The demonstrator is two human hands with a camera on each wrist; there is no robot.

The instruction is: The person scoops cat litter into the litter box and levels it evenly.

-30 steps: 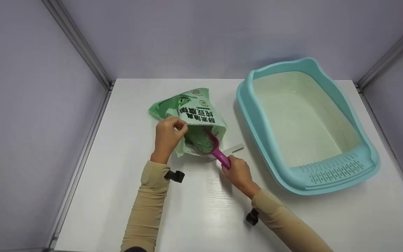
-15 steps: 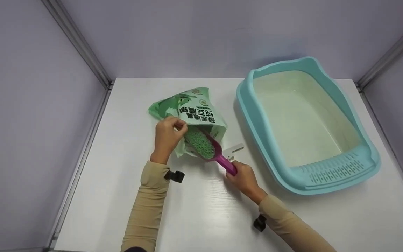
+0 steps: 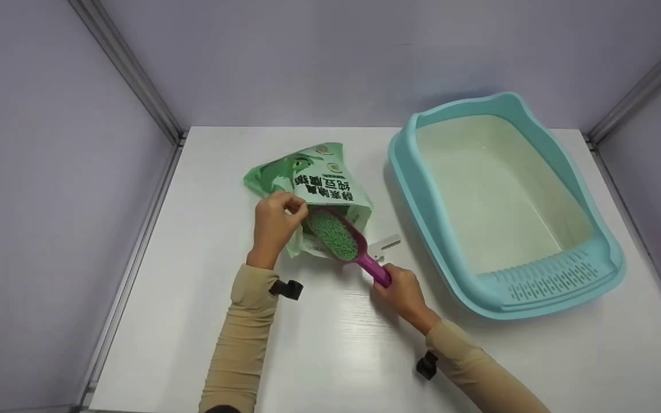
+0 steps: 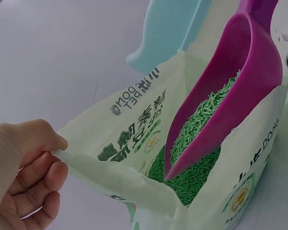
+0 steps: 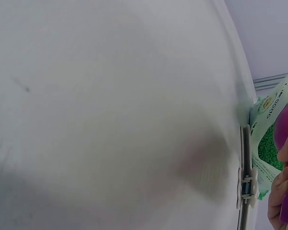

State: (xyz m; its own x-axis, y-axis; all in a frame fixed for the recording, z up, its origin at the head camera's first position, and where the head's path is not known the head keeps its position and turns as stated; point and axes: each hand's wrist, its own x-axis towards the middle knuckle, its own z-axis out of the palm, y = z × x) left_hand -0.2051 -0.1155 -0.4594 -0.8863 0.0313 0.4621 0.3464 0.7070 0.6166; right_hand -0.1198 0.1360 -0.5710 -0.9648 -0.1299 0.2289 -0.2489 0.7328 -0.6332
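Note:
A green-and-white printed bag [image 3: 322,178] lies on the table with its mouth towards me, and green pellets [image 4: 194,179] show inside. My left hand [image 3: 276,223] pinches the rim of the bag between thumb and fingers, holding the mouth apart; the left wrist view shows this pinch closely. With my right hand [image 3: 402,292] I grip the handle of a magenta scoop [image 3: 372,268]. Its bowl is heaped with green pellets [image 3: 336,236] and sits at the bag's mouth, tip still inside the opening. In the right wrist view only part of the right hand [image 5: 281,191] shows, at the right edge.
A large light-blue litter tray [image 3: 431,221] with a pale inside stands on the right of the white table [image 3: 193,298]. Between bag and tray lies a small white clip-like object [image 3: 385,245], its spring visible in the right wrist view. Panel walls enclose the back and sides.
My right hand has moved down and right, drawing the scoop partly out of the bag, so more of its pellet-filled bowl shows. The left hand and the bag have hardly moved.

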